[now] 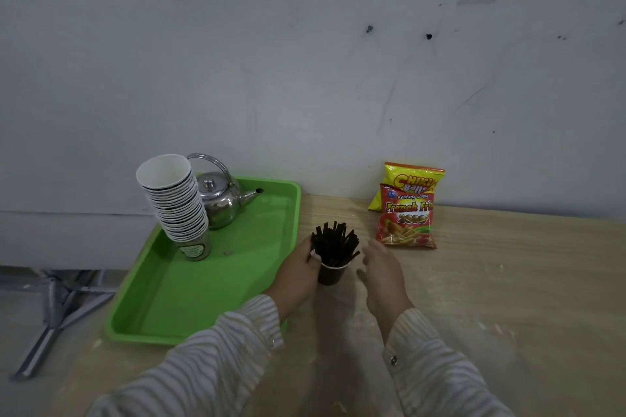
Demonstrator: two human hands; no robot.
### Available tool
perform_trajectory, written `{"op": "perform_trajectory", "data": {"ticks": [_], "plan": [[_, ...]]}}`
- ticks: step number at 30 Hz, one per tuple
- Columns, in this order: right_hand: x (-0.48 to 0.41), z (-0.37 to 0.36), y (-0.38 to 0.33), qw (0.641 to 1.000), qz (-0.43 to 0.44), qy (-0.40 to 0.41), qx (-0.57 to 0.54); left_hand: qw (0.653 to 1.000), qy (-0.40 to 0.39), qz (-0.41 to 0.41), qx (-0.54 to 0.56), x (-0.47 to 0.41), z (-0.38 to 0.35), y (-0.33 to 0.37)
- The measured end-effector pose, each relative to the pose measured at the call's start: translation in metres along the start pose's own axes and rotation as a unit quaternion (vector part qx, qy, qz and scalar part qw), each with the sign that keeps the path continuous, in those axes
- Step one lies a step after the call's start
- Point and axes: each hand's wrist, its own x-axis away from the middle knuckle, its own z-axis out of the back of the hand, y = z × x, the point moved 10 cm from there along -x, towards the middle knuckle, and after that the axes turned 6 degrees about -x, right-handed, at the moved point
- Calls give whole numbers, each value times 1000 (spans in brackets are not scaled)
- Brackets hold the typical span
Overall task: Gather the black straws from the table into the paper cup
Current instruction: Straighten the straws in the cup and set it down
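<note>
A dark paper cup (331,275) with a white rim stands upright on the wooden table (491,281), just right of the green tray. Several black straws (335,242) stick up out of it in a bundle, fanned a little. My left hand (299,272) is wrapped around the cup's left side, thumb at the rim. My right hand (381,272) hovers just right of the cup with fingers spread and nothing in it, a small gap away from the cup. I see no loose straws on the table.
A green tray (189,301) lies at the left, carrying a tall leaning stack of paper cups (178,203) and a steel kettle (220,200). Two snack bags (408,210) lean against the wall at the back right. The table's left edge runs past the tray.
</note>
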Motion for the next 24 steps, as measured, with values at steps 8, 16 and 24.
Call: {"op": "perform_trajectory", "data": {"ticks": [8,16,24], "plan": [[10,-28,20,989,-6,-148,30,1000,-10,12,-18,-2,-3,-4],[-10,-42,11,988,23,-153,24,999,12,33,-29,-13,3,-13],[-70,-75,1,989,-26,-136,-44,996,35,46,-72,-72,26,-4]]}}
